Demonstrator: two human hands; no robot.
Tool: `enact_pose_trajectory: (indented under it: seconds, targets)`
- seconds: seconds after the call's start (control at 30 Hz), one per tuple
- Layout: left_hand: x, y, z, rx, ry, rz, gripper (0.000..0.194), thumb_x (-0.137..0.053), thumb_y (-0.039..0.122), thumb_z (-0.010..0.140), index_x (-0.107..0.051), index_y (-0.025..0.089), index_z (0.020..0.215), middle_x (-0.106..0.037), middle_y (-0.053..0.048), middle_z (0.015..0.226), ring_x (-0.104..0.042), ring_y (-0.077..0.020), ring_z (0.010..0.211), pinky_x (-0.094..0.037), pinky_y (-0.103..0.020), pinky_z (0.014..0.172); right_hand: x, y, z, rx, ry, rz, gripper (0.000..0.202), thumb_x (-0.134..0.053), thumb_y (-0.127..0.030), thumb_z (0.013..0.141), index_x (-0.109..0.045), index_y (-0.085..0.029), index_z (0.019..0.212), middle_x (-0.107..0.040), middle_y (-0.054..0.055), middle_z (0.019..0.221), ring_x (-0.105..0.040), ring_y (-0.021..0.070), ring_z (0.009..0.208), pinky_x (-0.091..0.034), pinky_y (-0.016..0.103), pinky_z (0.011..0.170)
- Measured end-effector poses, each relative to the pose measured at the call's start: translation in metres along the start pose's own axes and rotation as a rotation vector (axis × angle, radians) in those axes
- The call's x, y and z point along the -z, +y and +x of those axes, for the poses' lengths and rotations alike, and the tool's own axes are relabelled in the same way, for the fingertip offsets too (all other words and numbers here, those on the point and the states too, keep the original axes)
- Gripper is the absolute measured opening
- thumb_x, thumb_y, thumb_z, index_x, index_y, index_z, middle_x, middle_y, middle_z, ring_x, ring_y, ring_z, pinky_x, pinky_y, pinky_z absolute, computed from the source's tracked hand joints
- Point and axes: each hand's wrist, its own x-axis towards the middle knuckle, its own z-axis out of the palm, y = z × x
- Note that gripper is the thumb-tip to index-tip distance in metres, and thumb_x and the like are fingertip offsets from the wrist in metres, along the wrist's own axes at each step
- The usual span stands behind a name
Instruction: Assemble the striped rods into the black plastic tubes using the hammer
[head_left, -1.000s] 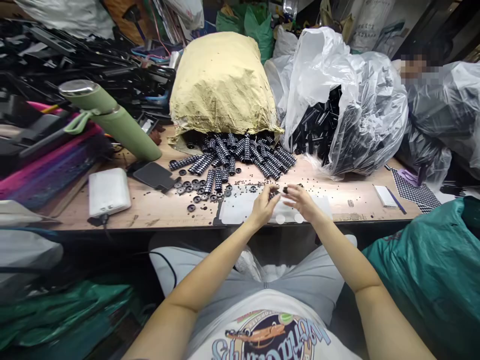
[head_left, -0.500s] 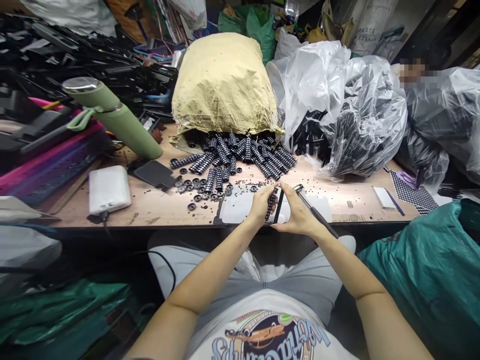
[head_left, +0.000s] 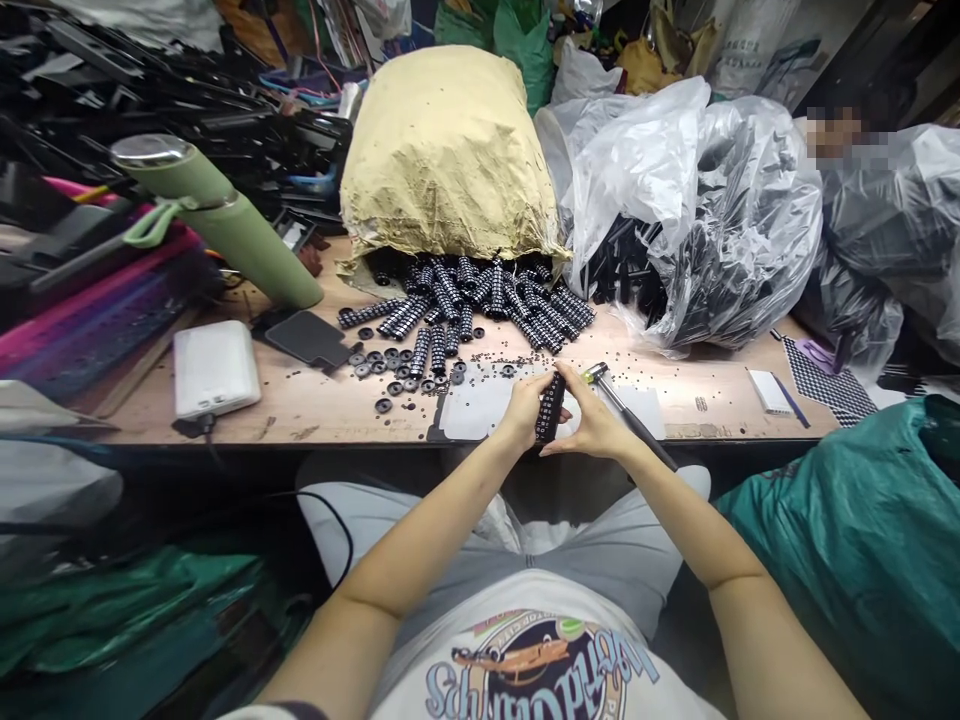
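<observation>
Between my two hands, over the near edge of the table, is a dark cylinder with rows of white marks (head_left: 550,408). My left hand (head_left: 520,415) grips its left side. My right hand (head_left: 598,420) has its fingers at the upper end and its thumb near the lower end; a plain black edge shows on that side. Whether this edge is a separate strip cannot be made out. Just right of my right hand lies a hammer (head_left: 628,412) with a black handle. A pale sheet (head_left: 466,408) lies beneath my hands.
Similar cylinders (head_left: 450,295) spill from a yellow sack (head_left: 450,150). Round black caps (head_left: 384,362) and tiny loose bits lie before them. Leftward are a green bottle (head_left: 247,235) and a white box with a cable (head_left: 216,372). Clear plastic bags (head_left: 750,230) stand at the right.
The black strip that stood apart from the cylinder, by my right hand, no longer shows separately. The cylinder's marked face now shows more fully, and my hands are closer together around it.
</observation>
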Motion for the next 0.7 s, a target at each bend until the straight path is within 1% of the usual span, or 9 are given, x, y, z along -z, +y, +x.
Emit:
enact_pose_trajectory:
  seconds: [0.17, 0.3, 0.4, 0.53, 0.63, 0.7]
  targets:
    - [-0.001, 0.002, -0.003, 0.028, 0.001, 0.017, 0.016, -0.053, 0.03, 0.082, -0.056, 0.014, 0.08, -0.051, 0.001, 0.045, -0.055, -0.0152, 0.036, -0.044, -0.022, 0.035, -0.003, 0.002, -0.002, -0.037, 0.027, 0.06, 0.129, -0.086, -0.048, 0.05, -0.012, -0.018, 0.151, -0.022, 0.016, 0.153, -0.019, 0.0282, 0.144, -0.02, 0.043, 0.119]
    - [-0.002, 0.002, -0.003, 0.027, -0.022, 0.049, 0.019, -0.052, 0.03, 0.084, -0.058, 0.012, 0.082, -0.053, 0.001, 0.048, -0.055, -0.0134, 0.037, -0.045, -0.021, 0.036, -0.006, 0.0, -0.002, -0.047, 0.097, 0.062, 0.117, -0.085, -0.038, 0.055, -0.019, -0.015, 0.148, -0.03, 0.018, 0.148, -0.03, 0.0282, 0.139, -0.028, 0.044, 0.116]
    - [-0.002, 0.0, -0.001, 0.01, -0.03, 0.062, 0.022, -0.055, 0.033, 0.084, -0.059, 0.011, 0.081, -0.054, 0.001, 0.05, -0.055, -0.0127, 0.037, -0.046, -0.021, 0.037, -0.009, 0.0, -0.001, -0.052, 0.132, 0.039, 0.113, -0.085, -0.031, 0.052, -0.023, -0.015, 0.146, -0.036, 0.018, 0.143, -0.035, 0.0282, 0.135, -0.032, 0.044, 0.113]
    - [0.001, -0.004, 0.003, 0.013, -0.001, 0.063, 0.025, -0.06, 0.037, 0.082, -0.058, 0.012, 0.08, -0.053, 0.002, 0.049, -0.055, -0.0128, 0.037, -0.046, -0.021, 0.037, -0.013, 0.002, 0.002, -0.08, 0.104, -0.03, 0.113, -0.084, -0.027, 0.051, -0.023, -0.015, 0.145, -0.036, 0.018, 0.143, -0.033, 0.0294, 0.136, -0.029, 0.047, 0.114]
    - [0.007, -0.009, 0.009, 0.057, 0.013, 0.094, 0.024, -0.056, 0.036, 0.084, -0.058, 0.012, 0.082, -0.053, 0.001, 0.051, -0.055, -0.0127, 0.038, -0.046, -0.021, 0.038, -0.015, 0.004, 0.003, -0.085, 0.051, -0.04, 0.113, -0.085, -0.031, 0.051, -0.024, -0.014, 0.145, -0.035, 0.019, 0.144, -0.033, 0.0296, 0.136, -0.027, 0.046, 0.116]
    - [0.011, -0.014, 0.013, 0.072, 0.011, 0.143, 0.028, -0.053, 0.038, 0.086, -0.06, 0.011, 0.088, -0.054, 0.0, 0.054, -0.056, -0.013, 0.041, -0.048, -0.024, 0.042, -0.016, 0.005, 0.004, -0.098, 0.032, -0.042, 0.112, -0.084, -0.034, 0.051, -0.026, -0.013, 0.144, -0.035, 0.019, 0.143, -0.034, 0.0294, 0.135, -0.028, 0.045, 0.115]
